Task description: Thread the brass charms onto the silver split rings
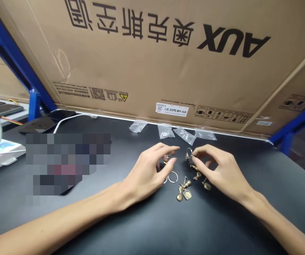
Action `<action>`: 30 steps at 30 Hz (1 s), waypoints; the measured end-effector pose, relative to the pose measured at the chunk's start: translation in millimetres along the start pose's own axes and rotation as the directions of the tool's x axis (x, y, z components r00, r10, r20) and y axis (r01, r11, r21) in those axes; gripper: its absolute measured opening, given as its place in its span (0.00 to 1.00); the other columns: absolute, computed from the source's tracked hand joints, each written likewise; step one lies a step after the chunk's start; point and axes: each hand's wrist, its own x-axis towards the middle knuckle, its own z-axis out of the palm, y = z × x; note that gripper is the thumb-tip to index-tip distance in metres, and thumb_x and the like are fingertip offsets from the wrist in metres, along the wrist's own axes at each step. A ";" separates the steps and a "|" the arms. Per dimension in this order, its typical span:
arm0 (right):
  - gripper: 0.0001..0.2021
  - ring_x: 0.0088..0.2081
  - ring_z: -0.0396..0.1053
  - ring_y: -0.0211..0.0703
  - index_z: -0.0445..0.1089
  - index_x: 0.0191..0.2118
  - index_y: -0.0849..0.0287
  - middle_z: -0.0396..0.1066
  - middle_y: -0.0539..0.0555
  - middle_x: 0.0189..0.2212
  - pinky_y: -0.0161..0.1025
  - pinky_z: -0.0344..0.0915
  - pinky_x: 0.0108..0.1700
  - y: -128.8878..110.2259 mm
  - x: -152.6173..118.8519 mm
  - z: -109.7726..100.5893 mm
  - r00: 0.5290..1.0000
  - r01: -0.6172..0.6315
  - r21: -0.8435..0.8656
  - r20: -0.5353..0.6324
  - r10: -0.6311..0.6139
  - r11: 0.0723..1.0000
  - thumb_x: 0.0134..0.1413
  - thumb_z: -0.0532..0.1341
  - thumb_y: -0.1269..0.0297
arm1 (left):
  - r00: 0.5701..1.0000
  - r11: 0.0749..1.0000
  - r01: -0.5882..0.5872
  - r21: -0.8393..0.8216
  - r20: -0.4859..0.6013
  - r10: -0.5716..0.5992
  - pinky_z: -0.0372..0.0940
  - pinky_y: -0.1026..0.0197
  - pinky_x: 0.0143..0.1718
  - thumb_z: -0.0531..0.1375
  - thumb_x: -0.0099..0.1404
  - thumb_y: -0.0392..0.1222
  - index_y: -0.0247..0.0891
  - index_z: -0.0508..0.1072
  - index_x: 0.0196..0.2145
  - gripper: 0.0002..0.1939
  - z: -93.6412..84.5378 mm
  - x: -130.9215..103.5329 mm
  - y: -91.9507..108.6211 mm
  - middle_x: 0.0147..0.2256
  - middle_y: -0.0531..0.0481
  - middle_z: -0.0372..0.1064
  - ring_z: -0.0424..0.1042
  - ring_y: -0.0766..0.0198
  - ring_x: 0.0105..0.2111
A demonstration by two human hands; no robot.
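Your right hand (221,170) fingers pinch a small silver split ring (189,153), left hand (152,166) fingers pinch a tiny brass charm (167,156); either may slip among the loose brass charms (184,191), centre frame, on the black desk (142,226).

Charms (188,186) sit on the counter (152,223) between both hands, little bags (173,132) behind them, cardboard box (168,53) further back.

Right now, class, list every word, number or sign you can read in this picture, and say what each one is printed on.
"AUX", upside down, on the cardboard box.
Large Chinese characters beside it, also upside down: "奥克斯空调".
"KFR-46W/BpR3E (B1)" and "25", upside down, on the white sticker.
A yellow warning triangle and a QR code on the box.
The handling symbols and fine print are too small to read.
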 end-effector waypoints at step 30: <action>0.09 0.33 0.70 0.38 0.73 0.46 0.54 0.75 0.51 0.39 0.36 0.68 0.36 -27.5 -13.5 17.8 0.993 0.018 0.151 0.111 -0.035 0.988 0.65 0.57 0.61 | 0.808 0.566 0.588 -0.578 0.383 -0.448 0.55 0.71 0.19 0.64 0.62 0.50 0.35 0.74 0.31 0.14 -6.5 7.9 18.8 0.21 0.55 0.68 0.62 0.73 0.19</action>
